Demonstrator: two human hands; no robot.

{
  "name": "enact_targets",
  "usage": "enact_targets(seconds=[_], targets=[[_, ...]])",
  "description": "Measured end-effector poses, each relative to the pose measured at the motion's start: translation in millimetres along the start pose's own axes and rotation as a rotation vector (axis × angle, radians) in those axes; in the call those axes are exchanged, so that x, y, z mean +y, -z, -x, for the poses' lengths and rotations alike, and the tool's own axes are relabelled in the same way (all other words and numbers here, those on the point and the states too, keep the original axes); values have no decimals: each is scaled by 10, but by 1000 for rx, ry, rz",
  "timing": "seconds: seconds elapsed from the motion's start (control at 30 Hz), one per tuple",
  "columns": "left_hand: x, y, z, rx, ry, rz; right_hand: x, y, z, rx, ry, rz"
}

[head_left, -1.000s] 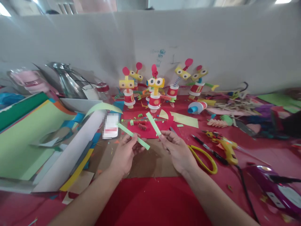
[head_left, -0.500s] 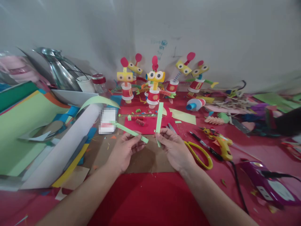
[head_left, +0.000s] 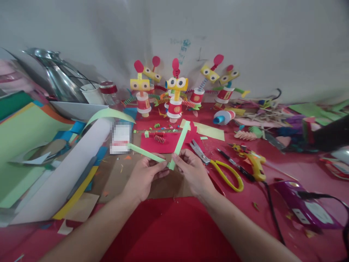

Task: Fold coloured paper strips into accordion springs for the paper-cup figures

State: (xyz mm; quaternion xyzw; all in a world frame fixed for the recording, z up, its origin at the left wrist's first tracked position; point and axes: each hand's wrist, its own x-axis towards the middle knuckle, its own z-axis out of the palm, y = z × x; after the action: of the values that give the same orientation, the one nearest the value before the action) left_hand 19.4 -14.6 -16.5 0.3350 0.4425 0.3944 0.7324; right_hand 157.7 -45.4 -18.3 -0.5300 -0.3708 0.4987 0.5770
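My left hand (head_left: 144,176) pinches a light green paper strip (head_left: 145,153) that points away to the upper left. Between the thumb and fingers of my right hand (head_left: 192,171) is a second green paper strip (head_left: 180,142), slanting up and to the right. The near ends of the two strips meet or overlap between my fingertips; whether they are joined I cannot tell. Beneath both hands lies a brown board (head_left: 114,182). Scissors with yellow handles (head_left: 227,176) rest just right of my right hand. A red paper sheet (head_left: 177,145) with small coiled paper springs (head_left: 159,137) lies beyond.
Several paper-cup robot figures (head_left: 175,105) stand along the wall. At the right are a yellow glue gun (head_left: 257,167), a pen-like tool (head_left: 234,163) and a purple device (head_left: 305,203) with a cord. Coloured paper sheets (head_left: 27,145) and a white roll (head_left: 68,167) fill the left side.
Both hands have come closer together, bringing the strips' near ends to each other. The right strip has tilted to the right. The view has shifted slightly, and more of the scissors shows.
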Motion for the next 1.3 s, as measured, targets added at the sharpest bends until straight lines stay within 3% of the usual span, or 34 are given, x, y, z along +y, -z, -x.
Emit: enact_targets(seconds=[0.6,0.93,1.3], targets=[[14,-26,18,-29,39,-25,48,-24,-21,26,0,-10],[28,17,-6,-2,-63,-52,-43,4,9,-120,-38,25],[58,13,-1,12,-86,-72,-36,21,-2,-125,8,111]])
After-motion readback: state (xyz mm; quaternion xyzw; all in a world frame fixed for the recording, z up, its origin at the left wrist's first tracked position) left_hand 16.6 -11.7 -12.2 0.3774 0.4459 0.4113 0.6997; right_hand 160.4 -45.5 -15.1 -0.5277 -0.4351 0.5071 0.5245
